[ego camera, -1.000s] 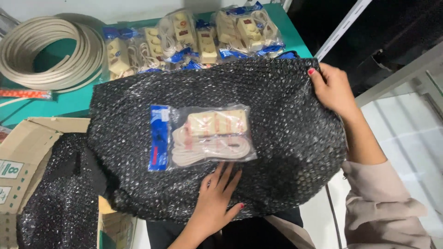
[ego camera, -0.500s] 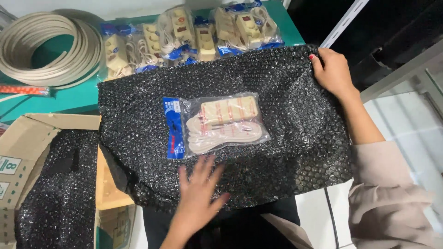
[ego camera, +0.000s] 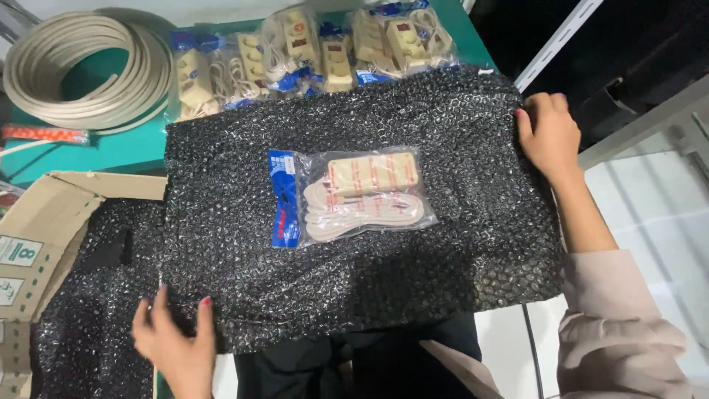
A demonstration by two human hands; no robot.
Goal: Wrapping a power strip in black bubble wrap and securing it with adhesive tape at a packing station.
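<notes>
We have the black bubble wrap [ego camera: 354,244] spread flat over the green tabletop [ego camera: 118,151], and it lies squarer now than a second ago, when its edges were bunched and rounded. The sheet has been pulled out to a near rectangle, its far edge up against the row of packets [ego camera: 310,52] at the back.

Our left hand [ego camera: 173,340] has shifted. Half a second ago it was pressing near the middle of the near edge; now it sits at the near left corner, fingers [ego camera: 204,314] spread apart and laid flat on the wrap, pinning it rather than clamping anything. Our right hand [ego camera: 548,134] has stayed at the far right corner, fingers curled over the edge of the sheet, gripping or pressing it there; we cannot tell whether the thumb is under the sheet.

The bagged socket strip [ego camera: 353,196], a cream strip with its coiled cord in a clear bag with a blue header, rests on the middle of the wrap, apart from both hands. It has kept its place on the sheet while the sheet was smoothed.

To the left an open carton [ego camera: 44,236] holds more black wrap [ego camera: 88,325], touching our sheet's left edge. A coil of cream cable [ego camera: 81,66] lies at the far left.

With the sheet taut at two opposite corners and the bag centred, we judge the wrapping surface ready.
</notes>
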